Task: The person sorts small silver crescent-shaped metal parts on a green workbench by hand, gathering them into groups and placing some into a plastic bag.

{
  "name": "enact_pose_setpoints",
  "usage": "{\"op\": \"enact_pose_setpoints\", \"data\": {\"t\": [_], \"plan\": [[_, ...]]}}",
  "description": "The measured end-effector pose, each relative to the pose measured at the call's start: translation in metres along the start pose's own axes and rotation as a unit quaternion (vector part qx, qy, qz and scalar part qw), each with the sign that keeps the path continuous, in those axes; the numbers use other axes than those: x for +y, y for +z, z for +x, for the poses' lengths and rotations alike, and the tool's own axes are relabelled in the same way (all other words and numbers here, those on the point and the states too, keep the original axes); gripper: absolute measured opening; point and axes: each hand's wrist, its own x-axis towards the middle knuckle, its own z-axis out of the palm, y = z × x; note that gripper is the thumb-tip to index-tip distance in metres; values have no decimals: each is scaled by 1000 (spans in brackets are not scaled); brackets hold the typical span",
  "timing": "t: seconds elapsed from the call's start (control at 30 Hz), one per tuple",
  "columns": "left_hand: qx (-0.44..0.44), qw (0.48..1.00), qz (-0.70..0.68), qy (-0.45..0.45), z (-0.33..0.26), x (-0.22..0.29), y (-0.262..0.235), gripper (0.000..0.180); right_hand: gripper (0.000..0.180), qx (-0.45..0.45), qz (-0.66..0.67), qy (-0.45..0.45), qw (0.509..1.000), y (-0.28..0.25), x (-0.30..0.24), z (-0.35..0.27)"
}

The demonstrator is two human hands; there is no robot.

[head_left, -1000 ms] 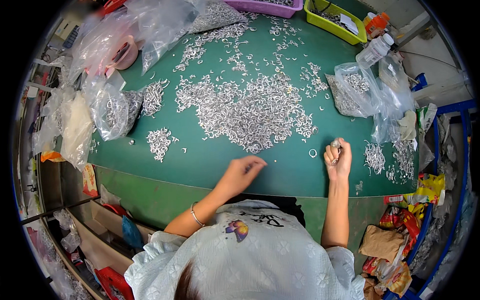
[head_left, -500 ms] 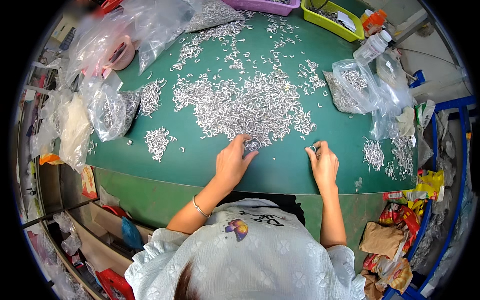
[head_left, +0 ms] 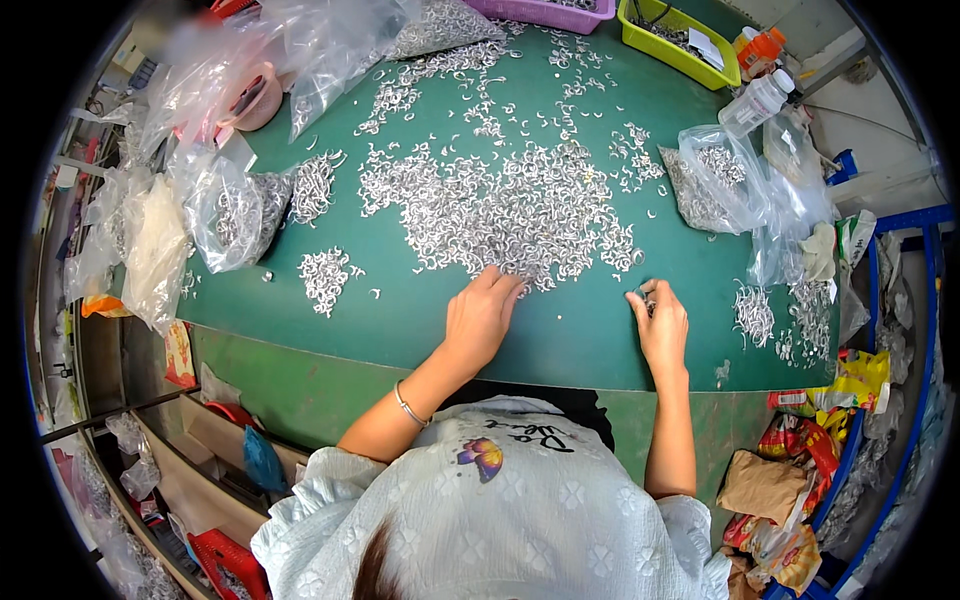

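Note:
A wide heap of small silver crescent-shaped metal pieces (head_left: 500,205) spreads over the green table (head_left: 400,325). At the heap's near edge is my left hand (head_left: 480,320), its fingers drawn together and touching the pieces; whatever lies between the fingertips is hidden. To the right, apart from the heap, my right hand (head_left: 662,325) is curled just above the table. Small silver pieces (head_left: 649,302) show between its thumb and fingers.
Smaller piles of pieces lie at left (head_left: 325,280) and right (head_left: 753,313). Filled clear bags flank the heap, one bag (head_left: 240,215) left, another bag (head_left: 705,180) right. A yellow-green basket (head_left: 680,45), purple basket (head_left: 550,12) and white bottle (head_left: 757,103) stand farther back.
My left thumb and fingers, apart around pieces at the heap's edge before, have come together. My right fingers have curled in more around small silver pieces. The whole view has shifted slightly.

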Motion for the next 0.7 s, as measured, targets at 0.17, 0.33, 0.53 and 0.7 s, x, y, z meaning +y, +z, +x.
{"op": "enact_pose_setpoints", "data": {"t": [0.17, 0.33, 0.53, 0.7], "plan": [[42, 982, -174, -62, 15, -11, 4, 9, 9, -9, 398, 188, 898, -4, 6, 11], [-51, 890, -416, -180, 19, -18, -3, 15, 31, -123, 841, 181, 494, 2, -17, 10], [-128, 768, -582, -234, 12, -16, -4, 20, 19, -237, 725, 174, 623, 19, -54, 15], [-137, 696, -661, -246, 11, -8, -4, 20, 20, -260, 491, 57, 830, 32, -89, 5]]}}
